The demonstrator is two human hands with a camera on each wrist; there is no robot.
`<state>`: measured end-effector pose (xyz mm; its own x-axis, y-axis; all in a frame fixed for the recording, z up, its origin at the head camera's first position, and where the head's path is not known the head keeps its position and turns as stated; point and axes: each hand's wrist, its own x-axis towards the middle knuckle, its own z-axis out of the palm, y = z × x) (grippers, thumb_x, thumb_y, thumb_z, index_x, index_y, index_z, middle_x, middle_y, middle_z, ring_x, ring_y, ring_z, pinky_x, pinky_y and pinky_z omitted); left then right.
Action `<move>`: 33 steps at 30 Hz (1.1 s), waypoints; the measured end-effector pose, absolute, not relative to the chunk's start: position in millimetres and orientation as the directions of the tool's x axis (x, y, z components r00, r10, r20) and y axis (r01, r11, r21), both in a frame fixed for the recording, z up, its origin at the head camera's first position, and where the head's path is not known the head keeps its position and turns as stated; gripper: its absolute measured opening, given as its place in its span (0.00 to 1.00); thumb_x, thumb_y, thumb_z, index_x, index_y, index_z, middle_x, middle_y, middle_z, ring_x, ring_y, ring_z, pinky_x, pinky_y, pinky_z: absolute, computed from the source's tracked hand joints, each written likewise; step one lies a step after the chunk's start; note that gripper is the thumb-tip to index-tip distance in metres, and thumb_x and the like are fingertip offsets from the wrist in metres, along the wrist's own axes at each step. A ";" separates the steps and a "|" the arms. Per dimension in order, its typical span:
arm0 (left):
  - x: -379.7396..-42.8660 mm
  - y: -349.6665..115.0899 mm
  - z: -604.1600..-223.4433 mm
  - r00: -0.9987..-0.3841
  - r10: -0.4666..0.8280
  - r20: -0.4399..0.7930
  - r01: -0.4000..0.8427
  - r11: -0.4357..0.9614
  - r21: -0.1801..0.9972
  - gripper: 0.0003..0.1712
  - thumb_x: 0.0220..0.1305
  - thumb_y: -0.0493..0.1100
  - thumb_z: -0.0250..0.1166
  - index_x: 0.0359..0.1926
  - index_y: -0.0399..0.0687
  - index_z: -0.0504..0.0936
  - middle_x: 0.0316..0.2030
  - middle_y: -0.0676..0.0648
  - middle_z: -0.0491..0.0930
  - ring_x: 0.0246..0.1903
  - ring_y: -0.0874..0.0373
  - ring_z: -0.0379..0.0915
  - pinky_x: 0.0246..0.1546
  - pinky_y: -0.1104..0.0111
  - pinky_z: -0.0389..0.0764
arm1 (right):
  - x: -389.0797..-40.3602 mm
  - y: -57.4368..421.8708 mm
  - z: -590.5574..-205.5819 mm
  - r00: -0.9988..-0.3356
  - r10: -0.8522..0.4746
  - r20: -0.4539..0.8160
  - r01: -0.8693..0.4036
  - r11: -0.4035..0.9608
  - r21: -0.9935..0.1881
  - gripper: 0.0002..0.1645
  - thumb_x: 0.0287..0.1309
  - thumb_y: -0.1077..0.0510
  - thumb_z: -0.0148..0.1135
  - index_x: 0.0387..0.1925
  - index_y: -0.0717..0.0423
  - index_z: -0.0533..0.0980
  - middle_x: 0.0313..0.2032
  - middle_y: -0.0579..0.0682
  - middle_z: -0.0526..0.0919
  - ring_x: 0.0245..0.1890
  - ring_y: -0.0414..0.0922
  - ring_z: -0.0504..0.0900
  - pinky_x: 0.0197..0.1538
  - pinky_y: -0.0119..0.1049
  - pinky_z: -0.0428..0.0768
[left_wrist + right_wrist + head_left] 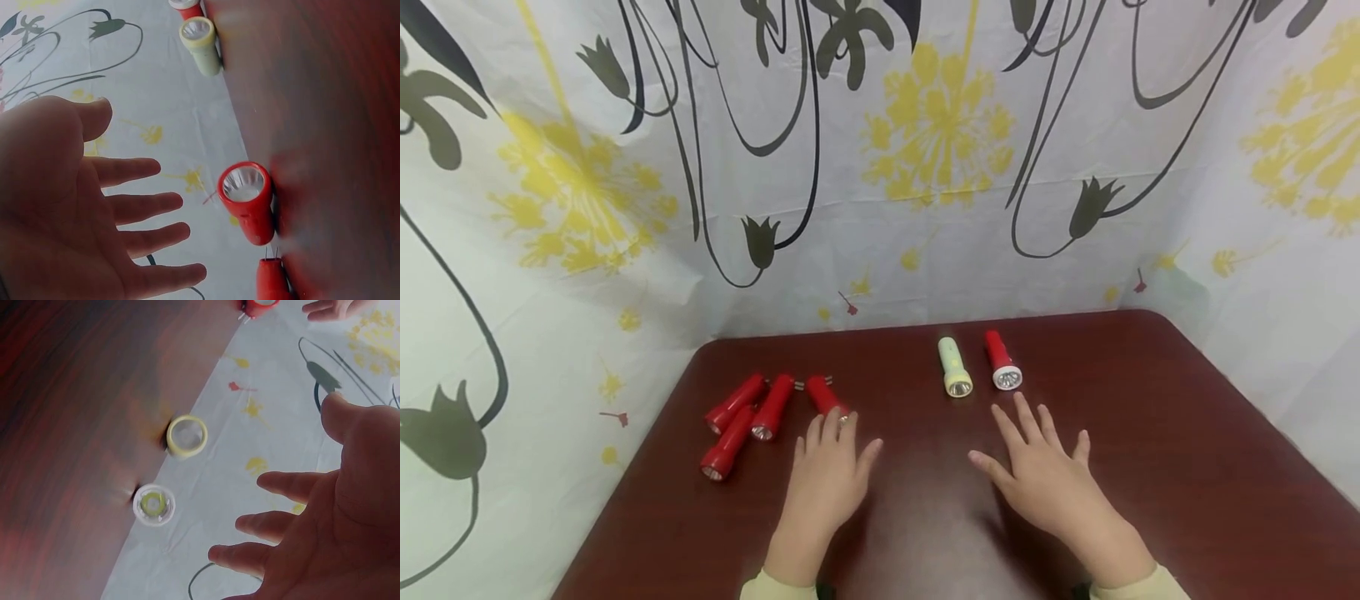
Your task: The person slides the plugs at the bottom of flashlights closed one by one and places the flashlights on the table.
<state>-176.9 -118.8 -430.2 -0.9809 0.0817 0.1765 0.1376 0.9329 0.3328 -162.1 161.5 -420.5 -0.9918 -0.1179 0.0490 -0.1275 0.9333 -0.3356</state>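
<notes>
My left hand (pixel 826 487) is held over the table with fingers spread and nothing in it. Its fingertips overlap the lens end of a red flashlight (pixel 823 394) in the head view; the left wrist view shows this hand apart from the red flashlight (pixel 257 224). My right hand (pixel 1051 487), also spread and holding nothing, is nearest a red flashlight with a white head (pixel 1000 354). Just left of that lies a pale green flashlight with a yellowish rim (pixel 952 360). Further left, several more red flashlights (pixel 773 407) lie close together, some with metal prongs showing at their tail ends.
The dark reddish-brown table (pixel 925 483) has rounded far corners. A white patterned cloth (pixel 880 258) hangs behind it and along both sides. Two red flashlights (pixel 727 442) at the far left of the group touch or overlap each other.
</notes>
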 end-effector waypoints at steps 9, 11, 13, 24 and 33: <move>-205.5 -128.9 -436.4 -0.988 0.059 0.146 0.105 0.936 0.336 0.40 0.70 0.60 0.67 0.73 0.42 0.72 0.76 0.32 0.66 0.73 0.25 0.63 0.68 0.33 0.74 | -165.1 137.0 -421.3 -0.982 -0.183 0.047 -0.188 0.929 -0.318 0.50 0.71 0.23 0.51 0.82 0.47 0.63 0.85 0.61 0.53 0.82 0.72 0.54 0.70 0.89 0.46; -215.5 -129.7 -438.3 -0.992 0.037 0.122 0.076 0.940 0.332 0.41 0.69 0.60 0.68 0.74 0.42 0.71 0.77 0.31 0.63 0.72 0.24 0.64 0.65 0.34 0.78 | -165.0 131.4 -421.7 -0.979 -0.198 0.042 -0.201 0.927 -0.315 0.50 0.71 0.23 0.51 0.82 0.46 0.63 0.85 0.60 0.53 0.82 0.71 0.55 0.70 0.89 0.46; -225.4 -130.4 -439.1 -0.995 0.012 0.103 0.044 0.949 0.311 0.41 0.68 0.59 0.70 0.73 0.42 0.71 0.76 0.30 0.62 0.68 0.25 0.68 0.61 0.36 0.82 | -164.9 124.9 -422.3 -0.976 -0.215 0.031 -0.214 0.926 -0.312 0.50 0.71 0.23 0.52 0.82 0.46 0.62 0.85 0.59 0.53 0.82 0.70 0.55 0.70 0.88 0.46; -271.4 -133.4 -433.7 -0.989 -0.135 0.059 -0.113 0.950 0.292 0.35 0.72 0.51 0.66 0.69 0.31 0.72 0.65 0.21 0.71 0.48 0.29 0.83 0.51 0.41 0.88 | -153.0 92.9 -432.8 -0.956 -0.292 0.002 -0.277 0.906 -0.320 0.48 0.69 0.25 0.57 0.80 0.43 0.65 0.85 0.56 0.54 0.83 0.64 0.59 0.72 0.85 0.53; -287.1 -135.2 -441.6 -0.981 -0.193 -0.004 -0.180 0.906 0.384 0.39 0.71 0.50 0.67 0.71 0.29 0.66 0.55 0.22 0.78 0.43 0.33 0.85 0.52 0.45 0.89 | -145.2 89.0 -435.4 -0.954 -0.301 0.011 -0.290 0.907 -0.306 0.47 0.68 0.25 0.58 0.80 0.43 0.66 0.85 0.55 0.55 0.82 0.63 0.61 0.71 0.84 0.56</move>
